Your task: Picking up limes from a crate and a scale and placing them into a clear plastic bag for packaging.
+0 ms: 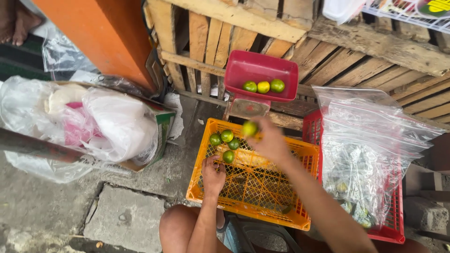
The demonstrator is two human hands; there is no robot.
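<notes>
My right hand [271, 140] is raised over the orange plastic crate [262, 211] and grips a green lime [249, 128] at its fingertips. Just beyond it stands a scale with a red tray [243, 70] that holds three limes [263, 86]. My left hand [213, 174] rests inside the orange crate with its fingers curled, close to a lime [228, 156]; whether it holds anything is unclear. Three more limes [225, 138] lie in the crate's far left corner.
A red crate [397, 220] on the right is covered by clear plastic bags [370, 150]. Wooden pallets [356, 51] stand behind the scale. A box stuffed with white bags [93, 122] sits at the left beside an orange pillar [108, 33]. The floor is cracked concrete [122, 215].
</notes>
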